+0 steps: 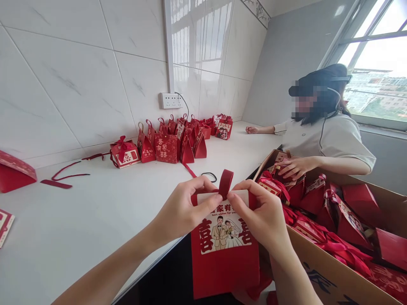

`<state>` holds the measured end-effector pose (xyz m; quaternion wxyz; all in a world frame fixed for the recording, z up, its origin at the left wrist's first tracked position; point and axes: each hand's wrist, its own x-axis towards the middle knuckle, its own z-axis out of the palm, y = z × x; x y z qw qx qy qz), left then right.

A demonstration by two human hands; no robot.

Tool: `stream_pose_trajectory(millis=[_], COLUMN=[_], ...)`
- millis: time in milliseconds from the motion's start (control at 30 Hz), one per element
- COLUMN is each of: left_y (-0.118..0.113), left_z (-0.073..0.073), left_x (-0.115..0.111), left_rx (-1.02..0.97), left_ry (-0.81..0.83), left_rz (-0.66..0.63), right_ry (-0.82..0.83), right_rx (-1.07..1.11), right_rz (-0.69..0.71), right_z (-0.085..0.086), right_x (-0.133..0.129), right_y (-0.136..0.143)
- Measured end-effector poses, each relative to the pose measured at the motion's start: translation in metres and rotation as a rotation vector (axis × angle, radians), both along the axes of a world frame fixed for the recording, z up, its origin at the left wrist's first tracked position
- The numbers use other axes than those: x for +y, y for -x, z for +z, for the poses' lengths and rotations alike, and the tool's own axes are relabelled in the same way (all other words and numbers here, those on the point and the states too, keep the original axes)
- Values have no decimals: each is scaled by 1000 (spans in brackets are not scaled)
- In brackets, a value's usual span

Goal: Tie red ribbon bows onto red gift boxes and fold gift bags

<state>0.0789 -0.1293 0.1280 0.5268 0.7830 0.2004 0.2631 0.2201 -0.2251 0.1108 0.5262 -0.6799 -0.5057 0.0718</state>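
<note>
A red gift box point(225, 271) with a bride-and-groom picture hangs upright in front of me, past the table's edge. My left hand point(193, 203) pinches its top edge on the left, thumb in front, close to the base of the red loop handle point(225, 182). On the other side of the loop, my right hand point(259, 207) grips the same top edge with thumb and fingers. The loop stands up between both thumbs. The fingers behind the box are partly hidden.
Several red gift boxes point(166, 148) stand along the wall on the white table point(104, 224). Red cords point(68, 169) lie at left. At right, a cardboard box point(305, 258) holds many red boxes; a person point(333, 135) has one hand in it.
</note>
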Motion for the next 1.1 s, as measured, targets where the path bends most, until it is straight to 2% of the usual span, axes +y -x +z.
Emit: stream_pose_trajectory(millis=[200, 333, 400, 533, 700, 800, 900, 1033, 1100], left_y=[1, 5, 7, 7, 4, 3, 2, 4, 5], left_z=[1, 7, 9, 9, 4, 1, 1, 4, 6], left_x=[-2, 1, 2, 2, -1, -2, 0, 3, 3], left_rx=[-2, 28, 6, -48, -128, -166, -146, -23, 2], left_ry=[-60, 34, 61, 37, -16, -54, -34, 49, 32], left_rz=[39, -59, -66, 38, 185, 231, 185, 18, 10], right_ry=[-2, 40, 79, 123, 120, 117, 103, 109, 127], right_rx=[-23, -26, -42, -45, -15, -4, -21, -36, -5], right_rz=[37, 145, 215, 267, 262, 251, 212, 190, 203], right_z=[0, 0, 1, 3, 4, 4, 4, 3, 3], right_x=[-1, -4, -5, -4, -2, -2, -4, -5, -5], right_y=[0, 1, 3, 6, 6, 6, 6, 6, 6])
